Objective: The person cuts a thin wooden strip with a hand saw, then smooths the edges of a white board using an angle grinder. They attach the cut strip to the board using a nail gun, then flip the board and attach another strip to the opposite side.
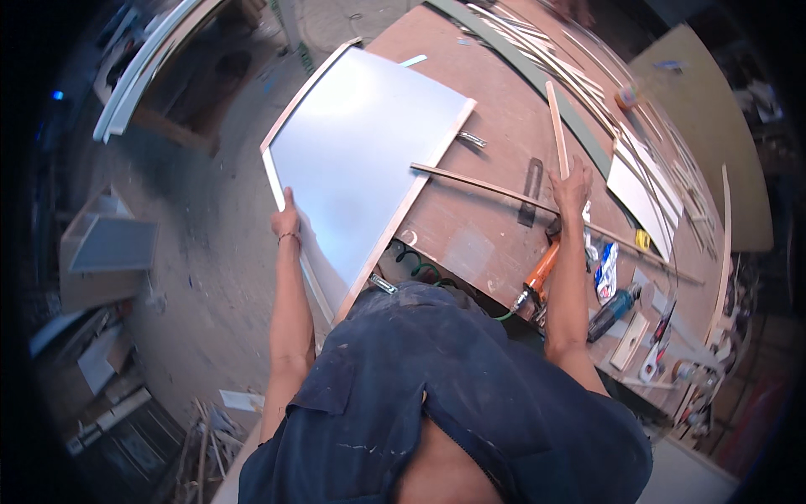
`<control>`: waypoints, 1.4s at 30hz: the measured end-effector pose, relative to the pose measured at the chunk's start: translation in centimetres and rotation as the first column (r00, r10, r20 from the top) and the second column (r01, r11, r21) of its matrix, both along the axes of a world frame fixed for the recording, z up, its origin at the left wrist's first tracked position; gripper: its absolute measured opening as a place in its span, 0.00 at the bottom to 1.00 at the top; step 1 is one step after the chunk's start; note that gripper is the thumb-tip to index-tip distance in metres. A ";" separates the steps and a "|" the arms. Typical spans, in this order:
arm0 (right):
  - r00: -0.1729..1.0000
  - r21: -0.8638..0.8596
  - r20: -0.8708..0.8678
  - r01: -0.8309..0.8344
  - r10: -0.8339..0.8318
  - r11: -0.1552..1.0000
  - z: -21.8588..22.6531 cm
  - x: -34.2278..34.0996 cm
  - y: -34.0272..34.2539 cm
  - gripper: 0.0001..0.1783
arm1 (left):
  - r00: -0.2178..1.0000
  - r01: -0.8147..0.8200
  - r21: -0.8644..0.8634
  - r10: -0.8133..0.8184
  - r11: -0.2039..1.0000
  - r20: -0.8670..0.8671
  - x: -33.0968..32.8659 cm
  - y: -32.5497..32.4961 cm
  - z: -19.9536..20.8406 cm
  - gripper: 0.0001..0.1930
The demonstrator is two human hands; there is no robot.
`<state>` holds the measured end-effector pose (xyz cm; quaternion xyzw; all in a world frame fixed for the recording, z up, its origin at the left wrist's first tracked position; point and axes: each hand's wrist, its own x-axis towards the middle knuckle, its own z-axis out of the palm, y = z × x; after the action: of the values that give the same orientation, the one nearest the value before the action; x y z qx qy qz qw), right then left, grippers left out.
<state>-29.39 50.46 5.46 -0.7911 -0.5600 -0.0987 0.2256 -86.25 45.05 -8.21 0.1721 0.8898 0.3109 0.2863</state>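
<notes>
A pale, shiny panel [361, 151] edged with wood strips lies partly on the brown worktable [495, 84], its left side jutting past the table edge. My left hand [286, 220] grips the panel's left edge, thumb laid along the rim. On the right, my right hand [573, 186] is closed around the lower end of a short wooden strip [557, 126], which points away from me. A longer thin wooden strip [495, 191] runs from the panel's right edge to the right, passing by my right wrist. An orange air tool [541, 273] lies beside my right forearm.
A metal clamp [472, 139] sits at the panel's right edge. Near my right arm are a blue-green power tool [614, 312], a yellow tape measure [642, 239] and a wood block [630, 340]. Long strips [579, 76] pile up at the far right. Wood scraps [206, 441] lie at lower left.
</notes>
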 end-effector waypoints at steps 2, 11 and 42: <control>0.971 -0.036 -0.196 -0.144 0.134 0.989 0.3 -0.4 -1.4 0.38 | 0.998 -0.040 0.040 0.038 0.998 0.040 0.8 0.7 1.2 0.47; 0.818 -0.113 -0.298 -0.543 0.493 0.832 -5.0 -5.8 -3.5 0.11 | 0.999 -0.035 0.305 0.027 0.952 0.029 -0.9 0.4 10.0 0.29; 0.286 0.241 -0.887 -0.384 0.364 0.891 -0.3 -22.6 5.2 0.37 | 0.642 0.685 0.207 -0.444 0.698 -0.625 -6.5 3.4 35.7 0.26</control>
<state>-51.97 55.66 5.18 -0.5601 -0.5104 0.4139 0.5045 -92.79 48.48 27.51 0.5853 0.7381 0.3284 0.0688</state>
